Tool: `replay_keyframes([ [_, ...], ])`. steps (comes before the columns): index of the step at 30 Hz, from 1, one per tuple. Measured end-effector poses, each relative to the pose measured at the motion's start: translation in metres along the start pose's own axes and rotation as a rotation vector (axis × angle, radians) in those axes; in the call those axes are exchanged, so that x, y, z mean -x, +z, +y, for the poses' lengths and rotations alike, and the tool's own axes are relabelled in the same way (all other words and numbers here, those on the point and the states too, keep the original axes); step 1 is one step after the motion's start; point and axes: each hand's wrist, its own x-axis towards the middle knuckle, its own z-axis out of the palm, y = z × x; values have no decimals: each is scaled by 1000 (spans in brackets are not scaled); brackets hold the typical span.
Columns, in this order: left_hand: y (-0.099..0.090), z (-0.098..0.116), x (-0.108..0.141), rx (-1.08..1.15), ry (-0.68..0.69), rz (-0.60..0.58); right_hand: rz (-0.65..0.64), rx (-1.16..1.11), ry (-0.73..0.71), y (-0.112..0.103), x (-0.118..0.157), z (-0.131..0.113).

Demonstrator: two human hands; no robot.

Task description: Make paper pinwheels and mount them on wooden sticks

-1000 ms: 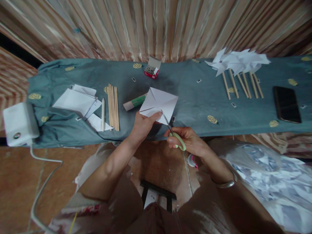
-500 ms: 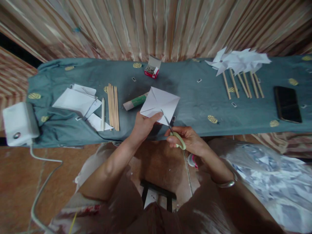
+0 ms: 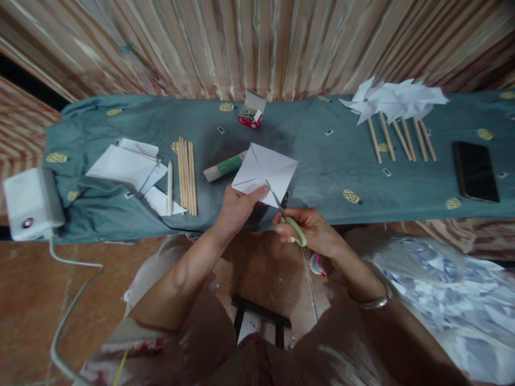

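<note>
A square white sheet of paper (image 3: 271, 163) with diagonal creases is held at its near left edge by my left hand (image 3: 240, 206), thumb on top. My right hand (image 3: 308, 228) grips scissors (image 3: 295, 229) with pale green handles. Their blades lie over the paper's near corner and point toward its middle, close to my left thumb. A slit shows on the paper's left side. Beyond the sheet, partly under its left edge, lies a green and white tube (image 3: 225, 167). An open red box (image 3: 250, 118) of small metal pins stands farther back.
Left on the cloth-covered table (image 3: 314, 187) lie wooden sticks (image 3: 188, 177), a white pen-like stick (image 3: 169, 187) and paper sheets (image 3: 124, 163). A white device (image 3: 34, 203) sits at the left end. Paper pinwheels (image 3: 396, 102) and a phone (image 3: 475, 171) lie right.
Almost nothing differs. The paper has shifted very slightly to the right; both hands and the scissors keep nearly the same pose.
</note>
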Motion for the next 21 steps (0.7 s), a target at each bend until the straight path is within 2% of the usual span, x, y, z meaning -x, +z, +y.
replay_keyframes([
  [14,0,0,0,7,-10,4,15,3,-8,0,-2,2],
  [21,-4,-1,-4,40,-32,18,-24,29,32,1,3,-1],
])
